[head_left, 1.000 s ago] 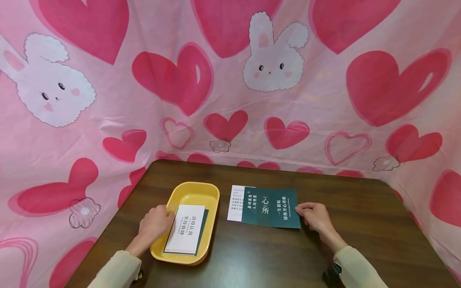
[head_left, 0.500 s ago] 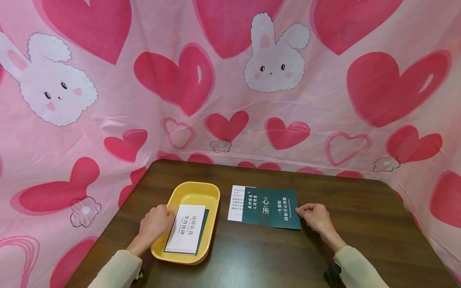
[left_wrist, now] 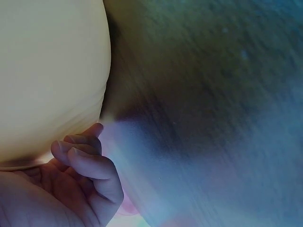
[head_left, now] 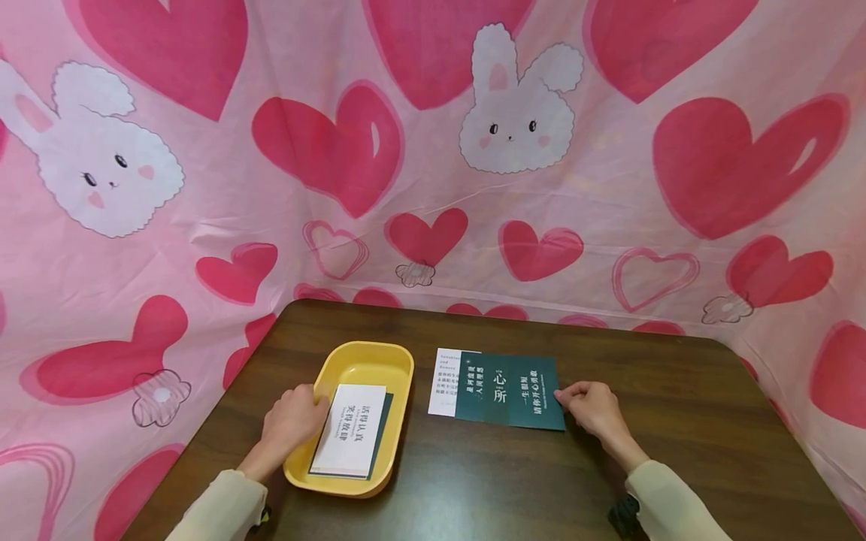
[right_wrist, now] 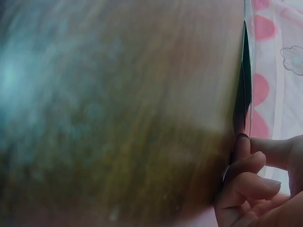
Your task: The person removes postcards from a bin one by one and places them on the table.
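My left hand [head_left: 291, 424] grips the left rim of a yellow tray [head_left: 358, 373] in the head view. Its curled fingers [left_wrist: 94, 165] lie against the tray wall [left_wrist: 52, 71] in the left wrist view. Inside the tray, a white printed card [head_left: 348, 432] lies over a dark green one [head_left: 383, 421]. To the right, my right hand [head_left: 595, 409] pinches the right edge of a dark green printed card [head_left: 541, 391] on the table. Green card surface reaches left over a white printed card [head_left: 443, 383]. The right wrist view shows thumb and finger at the card's edge [right_wrist: 247, 80].
The brown wooden table [head_left: 487, 481] has a rounded far edge. Behind and beside it hangs a pink cloth [head_left: 433, 180] with hearts and rabbits. The tray and the cards on the table stand apart.
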`<action>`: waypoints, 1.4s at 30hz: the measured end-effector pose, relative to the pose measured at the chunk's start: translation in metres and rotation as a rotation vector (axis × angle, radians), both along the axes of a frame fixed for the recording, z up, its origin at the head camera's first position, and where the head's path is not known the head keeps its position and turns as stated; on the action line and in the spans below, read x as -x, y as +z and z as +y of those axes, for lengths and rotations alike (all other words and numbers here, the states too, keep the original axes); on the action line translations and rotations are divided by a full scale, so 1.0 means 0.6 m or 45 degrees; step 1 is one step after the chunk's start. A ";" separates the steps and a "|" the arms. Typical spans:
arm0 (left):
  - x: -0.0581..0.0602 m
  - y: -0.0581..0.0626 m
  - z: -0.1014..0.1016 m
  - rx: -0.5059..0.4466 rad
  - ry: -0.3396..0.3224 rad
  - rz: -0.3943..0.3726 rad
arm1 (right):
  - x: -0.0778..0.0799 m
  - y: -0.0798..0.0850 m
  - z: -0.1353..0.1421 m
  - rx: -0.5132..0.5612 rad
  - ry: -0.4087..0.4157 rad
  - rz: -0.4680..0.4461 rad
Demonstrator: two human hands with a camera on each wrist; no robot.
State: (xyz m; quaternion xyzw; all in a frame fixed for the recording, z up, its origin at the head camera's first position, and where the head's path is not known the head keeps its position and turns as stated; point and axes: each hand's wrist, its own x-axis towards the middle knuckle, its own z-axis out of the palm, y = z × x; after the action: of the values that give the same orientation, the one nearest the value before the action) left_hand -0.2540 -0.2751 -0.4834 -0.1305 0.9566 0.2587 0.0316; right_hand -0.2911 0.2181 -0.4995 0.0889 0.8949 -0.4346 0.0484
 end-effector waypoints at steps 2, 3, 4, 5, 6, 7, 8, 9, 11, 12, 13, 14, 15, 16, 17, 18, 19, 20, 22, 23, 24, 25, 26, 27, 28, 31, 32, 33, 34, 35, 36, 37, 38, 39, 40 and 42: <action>0.000 0.000 0.000 0.000 0.005 -0.004 | 0.000 0.000 0.000 -0.014 0.000 0.003; 0.000 0.000 0.001 0.002 0.007 -0.004 | 0.000 0.000 0.000 -0.019 0.002 0.006; 0.000 -0.001 0.000 0.004 0.008 -0.004 | 0.001 -0.001 0.001 -0.025 0.003 0.009; 0.000 0.000 0.001 0.005 0.010 -0.004 | 0.001 -0.001 0.001 -0.028 0.010 0.016; 0.000 -0.001 0.000 0.005 0.011 -0.004 | 0.001 -0.001 0.001 -0.031 0.011 0.019; 0.000 -0.001 0.001 0.004 0.010 -0.005 | 0.001 -0.002 0.001 -0.033 0.011 0.020; 0.000 -0.001 0.001 0.003 0.009 -0.003 | 0.001 -0.002 0.001 -0.036 0.010 0.021; 0.000 -0.001 0.001 0.003 0.004 0.000 | 0.001 -0.003 0.001 -0.037 0.010 0.022; -0.001 -0.001 0.001 0.001 0.000 0.003 | 0.000 -0.003 0.001 -0.041 0.009 0.025; -0.001 -0.001 0.001 0.000 -0.003 0.004 | 0.000 -0.003 0.002 -0.041 0.007 0.027; -0.001 -0.001 0.002 -0.001 -0.003 0.005 | 0.000 -0.004 0.002 -0.041 0.007 0.032; -0.001 -0.001 0.002 -0.001 -0.004 0.005 | 0.000 -0.005 0.003 -0.042 0.007 0.035; -0.001 -0.001 0.002 -0.003 -0.005 0.006 | 0.000 -0.005 0.003 -0.042 0.008 0.039; -0.001 -0.001 0.003 -0.005 -0.006 0.007 | 0.000 -0.005 0.003 -0.043 0.007 0.043; -0.002 -0.001 0.003 -0.007 -0.007 0.007 | -0.001 -0.006 0.004 -0.040 0.006 0.046; -0.001 -0.001 0.003 -0.009 -0.007 0.006 | -0.001 -0.006 0.004 -0.034 0.002 0.045; -0.001 -0.001 0.004 -0.011 -0.008 0.005 | -0.002 -0.006 0.005 -0.028 0.002 0.044; -0.001 -0.001 0.004 -0.011 -0.009 0.003 | -0.003 -0.006 0.005 -0.020 0.001 0.043; -0.001 -0.001 0.005 -0.009 -0.010 -0.001 | -0.005 -0.007 0.006 -0.001 0.000 0.040; 0.000 -0.001 0.006 -0.005 -0.010 -0.004 | -0.005 -0.008 0.007 0.010 0.002 0.041; 0.000 -0.001 0.006 -0.002 -0.012 -0.004 | -0.006 -0.008 0.008 0.016 0.001 0.038; 0.000 -0.001 0.007 0.002 -0.014 -0.004 | -0.006 -0.008 0.008 0.019 0.004 0.039; 0.001 0.000 0.007 0.006 -0.017 -0.005 | -0.006 -0.009 0.009 0.021 0.003 0.038; 0.001 0.000 0.008 0.009 -0.020 -0.005 | -0.006 -0.010 0.009 0.022 0.004 0.036; 0.001 0.000 0.008 0.015 -0.023 -0.007 | -0.006 -0.010 0.009 0.022 0.007 0.034; 0.002 0.000 0.007 0.029 -0.033 -0.013 | -0.007 -0.011 0.010 0.019 0.023 0.031; 0.002 0.001 0.007 0.036 -0.038 -0.016 | -0.007 -0.011 0.010 0.019 0.030 0.034; 0.003 0.001 0.006 0.043 -0.043 -0.017 | -0.007 -0.010 0.010 0.021 0.039 0.039; 0.003 0.002 0.005 0.049 -0.046 -0.017 | -0.006 -0.010 0.011 0.022 0.048 0.043; 0.003 0.003 0.004 0.055 -0.049 -0.019 | -0.006 -0.011 0.011 0.023 0.055 0.047; 0.004 0.004 0.003 0.064 -0.052 -0.019 | -0.005 -0.010 0.011 0.026 0.057 0.048; 0.005 0.005 0.001 0.070 -0.054 -0.022 | -0.005 -0.010 0.011 0.027 0.059 0.046; 0.005 0.006 0.000 0.073 -0.054 -0.025 | -0.004 -0.010 0.011 0.030 0.069 0.051; 0.006 0.007 -0.001 0.077 -0.054 -0.028 | -0.004 -0.009 0.011 0.033 0.074 0.048; 0.006 0.008 -0.002 0.082 -0.055 -0.030 | -0.005 -0.009 0.011 0.032 0.076 0.043; 0.007 0.008 -0.004 0.081 -0.061 -0.031 | -0.006 -0.008 0.010 0.028 0.077 0.035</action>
State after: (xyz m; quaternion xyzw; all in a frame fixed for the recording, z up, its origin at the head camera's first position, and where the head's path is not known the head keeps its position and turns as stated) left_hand -0.2581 -0.2772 -0.4786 -0.1118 0.9667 0.2257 0.0450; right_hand -0.2877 0.2242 -0.5042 0.0553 0.8929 -0.4439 0.0503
